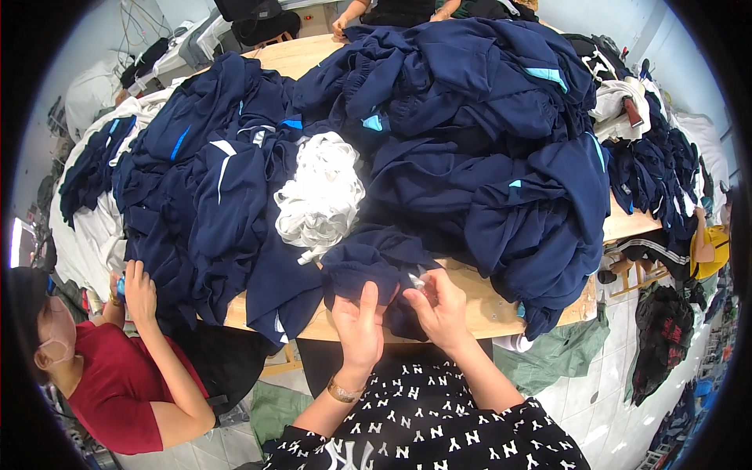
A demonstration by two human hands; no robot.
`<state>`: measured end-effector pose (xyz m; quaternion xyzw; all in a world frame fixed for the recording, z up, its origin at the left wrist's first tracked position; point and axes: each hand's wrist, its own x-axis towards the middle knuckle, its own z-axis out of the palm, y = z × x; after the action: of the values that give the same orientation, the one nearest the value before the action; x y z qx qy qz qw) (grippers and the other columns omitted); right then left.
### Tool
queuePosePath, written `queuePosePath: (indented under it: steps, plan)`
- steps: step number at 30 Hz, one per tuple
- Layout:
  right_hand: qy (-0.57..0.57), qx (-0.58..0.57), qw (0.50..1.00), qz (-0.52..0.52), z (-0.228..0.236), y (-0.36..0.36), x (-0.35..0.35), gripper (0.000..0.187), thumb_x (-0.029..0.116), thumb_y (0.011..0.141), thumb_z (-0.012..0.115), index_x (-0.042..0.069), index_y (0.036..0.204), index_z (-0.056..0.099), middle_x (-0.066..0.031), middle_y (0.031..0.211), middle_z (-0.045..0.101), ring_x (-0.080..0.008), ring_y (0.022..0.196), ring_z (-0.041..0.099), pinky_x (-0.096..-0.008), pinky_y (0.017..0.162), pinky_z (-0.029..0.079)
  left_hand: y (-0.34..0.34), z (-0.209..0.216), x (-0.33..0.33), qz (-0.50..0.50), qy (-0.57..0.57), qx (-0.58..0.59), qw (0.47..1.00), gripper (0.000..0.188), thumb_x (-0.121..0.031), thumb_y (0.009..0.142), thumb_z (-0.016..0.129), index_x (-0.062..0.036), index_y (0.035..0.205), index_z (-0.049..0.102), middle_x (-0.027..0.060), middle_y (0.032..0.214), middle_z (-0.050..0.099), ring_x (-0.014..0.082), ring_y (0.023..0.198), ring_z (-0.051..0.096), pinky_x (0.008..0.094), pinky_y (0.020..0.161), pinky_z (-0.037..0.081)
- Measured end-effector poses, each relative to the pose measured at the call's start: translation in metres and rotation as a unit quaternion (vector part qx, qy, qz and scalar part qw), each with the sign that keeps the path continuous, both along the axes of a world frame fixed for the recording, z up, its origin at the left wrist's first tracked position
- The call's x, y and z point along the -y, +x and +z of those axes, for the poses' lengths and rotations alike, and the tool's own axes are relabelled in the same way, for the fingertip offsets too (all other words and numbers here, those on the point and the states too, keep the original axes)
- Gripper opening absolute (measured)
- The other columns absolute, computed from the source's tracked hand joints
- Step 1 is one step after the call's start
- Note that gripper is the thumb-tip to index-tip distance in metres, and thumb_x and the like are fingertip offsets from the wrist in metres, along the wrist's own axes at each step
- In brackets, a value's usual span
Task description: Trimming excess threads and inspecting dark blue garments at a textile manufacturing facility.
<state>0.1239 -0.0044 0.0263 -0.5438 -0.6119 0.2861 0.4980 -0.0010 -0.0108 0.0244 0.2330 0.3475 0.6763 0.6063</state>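
A navy garment point(368, 262) lies bunched at the near edge of the table, in front of me. My left hand point(359, 325) grips its gathered edge, thumb on top and fingers under the cloth. Close beside it, my right hand point(440, 309) is closed in a pinch around a small whitish, shiny thing point(416, 280), too small to name, right against the same cloth. Just beyond the garment sits a tangled heap of white cord point(321, 192), with one end trailing toward the cloth.
Large heaps of navy garments point(486, 102) with light-blue and white trim cover much of the wooden table point(298, 53). At the left, a person in a red shirt point(129, 384) handles navy cloth. Another person's hands rest at the far edge. Green cloth point(560, 356) lies on the tiled floor.
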Motion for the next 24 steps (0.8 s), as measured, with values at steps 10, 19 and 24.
queuePosePath:
  steps: [10, 19, 24]
  plan:
    - [0.257, 0.176, 0.949, 0.048, -0.005, 0.007, -0.005, 0.043, -0.001, 0.062, 0.067, -0.003, 0.104, 0.061, -0.0018, 0.059, 0.053, -0.0156, 0.048, 0.053, -0.0272, 0.045, 0.041, 0.003, 0.001, 0.01, -0.003, 0.078, -0.19, 0.979, 0.021, 0.001, 0.088, 0.057, 0.0016, 0.109, 0.052, 0.0074, 0.105, 0.06, 0.011, 0.094, 0.058, 0.0242, 0.083, 0.047]
    - [0.272, 0.279, 0.919, 0.058, 0.004, 0.008, -0.009, 0.032, 0.004, 0.064, 0.068, -0.003, 0.095, 0.06, -0.002, 0.061, 0.054, -0.0145, 0.05, 0.054, -0.0269, 0.048, 0.041, 0.002, 0.001, 0.01, -0.007, 0.072, -0.178, 0.981, 0.022, 0.002, 0.087, 0.059, 0.0021, 0.109, 0.052, 0.0077, 0.104, 0.061, 0.0117, 0.092, 0.059, 0.0251, 0.083, 0.048]
    - [0.253, 0.055, 0.966, 0.008, 0.0, -0.005, -0.003, 0.02, -0.004, 0.069, 0.067, 0.003, 0.088, 0.062, 0.0019, 0.053, 0.048, -0.0096, 0.04, 0.044, -0.0225, 0.041, 0.035, -0.002, -0.008, 0.003, 0.002, 0.055, -0.156, 0.986, 0.018, -0.002, 0.09, 0.056, 0.0016, 0.107, 0.052, 0.0081, 0.102, 0.061, 0.013, 0.089, 0.06, 0.028, 0.083, 0.05]
